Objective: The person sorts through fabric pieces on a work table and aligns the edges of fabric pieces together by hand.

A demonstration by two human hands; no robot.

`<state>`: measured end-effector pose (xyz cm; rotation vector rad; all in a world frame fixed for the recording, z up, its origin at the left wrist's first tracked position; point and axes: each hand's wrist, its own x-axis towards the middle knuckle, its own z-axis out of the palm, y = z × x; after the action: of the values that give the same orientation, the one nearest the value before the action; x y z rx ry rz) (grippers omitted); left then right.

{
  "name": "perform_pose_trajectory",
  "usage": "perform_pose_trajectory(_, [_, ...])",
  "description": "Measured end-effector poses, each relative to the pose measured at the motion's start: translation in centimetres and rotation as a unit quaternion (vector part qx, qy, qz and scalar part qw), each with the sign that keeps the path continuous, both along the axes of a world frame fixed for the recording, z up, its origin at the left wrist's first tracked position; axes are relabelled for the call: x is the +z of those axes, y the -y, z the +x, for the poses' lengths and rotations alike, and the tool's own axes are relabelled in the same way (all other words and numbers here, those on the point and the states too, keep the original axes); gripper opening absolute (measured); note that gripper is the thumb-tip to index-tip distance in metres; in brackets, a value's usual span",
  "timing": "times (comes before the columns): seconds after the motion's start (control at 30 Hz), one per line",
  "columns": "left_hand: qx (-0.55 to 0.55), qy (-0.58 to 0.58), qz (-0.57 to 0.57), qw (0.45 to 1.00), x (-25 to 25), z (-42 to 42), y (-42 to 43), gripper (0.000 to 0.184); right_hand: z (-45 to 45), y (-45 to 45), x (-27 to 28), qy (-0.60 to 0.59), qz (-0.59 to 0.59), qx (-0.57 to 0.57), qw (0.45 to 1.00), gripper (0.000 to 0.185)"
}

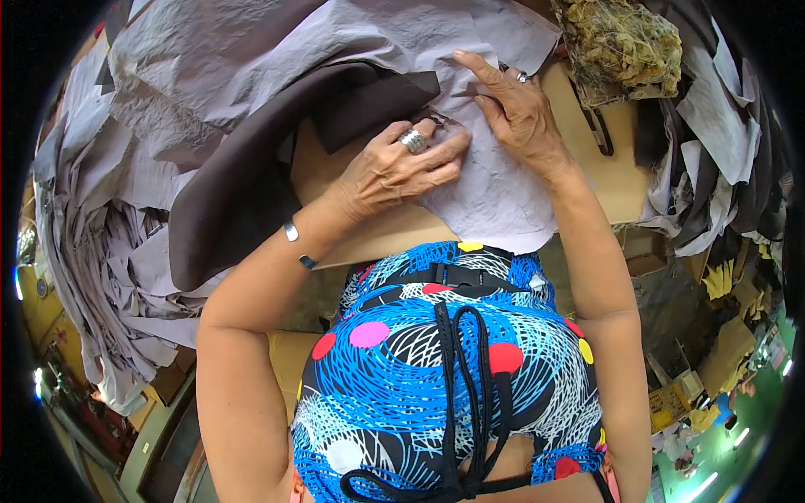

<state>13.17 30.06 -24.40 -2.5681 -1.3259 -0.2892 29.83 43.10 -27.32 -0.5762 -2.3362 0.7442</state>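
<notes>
My left hand [398,168], with a wide silver ring, lies over light grey fabric [495,197]. Its fingers are curled and pressed together; what they hold is hidden, though a small dark piece shows just past the fingertips. To its upper right, my right hand [521,113] rests on the same fabric, index finger and thumb stretched apart, the other fingers bent. A dark brown cloth piece [226,193] curves from beside my left hand down to the left. Under the fabric is a tan board [620,172].
Crumpled grey cloth [193,59] spreads across the top, and layered strips [126,277] hang at the left. A black tool [600,132] lies on the board below a yellowish fibrous lump [625,46]. More grey and dark cloth [721,126] hangs at the right.
</notes>
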Motion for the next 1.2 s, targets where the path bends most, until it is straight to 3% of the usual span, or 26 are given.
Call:
perform_pose_trajectory(0.07, [-0.02,-0.008,0.014,1.0,-0.2,0.0,-0.2,0.015,0.1,0.1,0.3,0.013,-0.003,0.001,1.0,0.062])
perform_pose_trajectory(0.17, [-0.013,0.001,-0.022,1.0,0.0,-0.2,0.0,0.028,-0.1,0.2,1.1,0.027,-0.003,-0.008,1.0,0.062])
perform_pose_trajectory(0.27, [0.011,0.035,-0.003,0.999,-0.3,0.0,0.2,0.032,-0.7,0.4,1.8,-0.03,-0.049,-0.024,0.998,0.062])
perform_pose_trajectory(0.37, [0.024,0.069,0.002,0.997,-0.5,0.1,0.3,0.034,-1.1,0.1,1.2,-0.028,0.011,-0.042,0.999,0.063])
perform_pose_trajectory(0.47, [0.033,0.075,0.007,0.997,-0.8,0.2,0.4,0.036,-1.2,0.3,1.3,-0.022,-0.015,-0.03,0.999,0.06])
perform_pose_trajectory(0.77, [0.026,0.012,-0.015,0.999,0.1,0.4,0.3,0.03,-1.4,0.2,0.6,-0.02,0.005,-0.028,0.999,0.054])
perform_pose_trajectory(0.87, [0.034,0.027,-0.023,0.999,0.2,0.3,0.4,0.029,-1.3,0.4,0.7,-0.067,0.034,-0.064,0.995,0.051])
perform_pose_trajectory(0.97, [0.042,0.1,-0.035,0.994,0.1,0.4,0.5,0.028,-0.3,1.0,2.5,-0.04,0.196,-0.185,0.962,0.049])
perform_pose_trajectory(1.1, [0.085,0.223,-0.054,0.97,-0.1,0.2,0.6,0.031,1.2,4.3,1.8,-0.046,0.017,-0.028,0.998,0.047])
perform_pose_trajectory(1.2, [0.095,0.239,-0.075,0.963,0.1,0.0,0.3,0.033,1.3,4.9,1.0,-0.063,-0.037,-0.002,0.997,0.047])
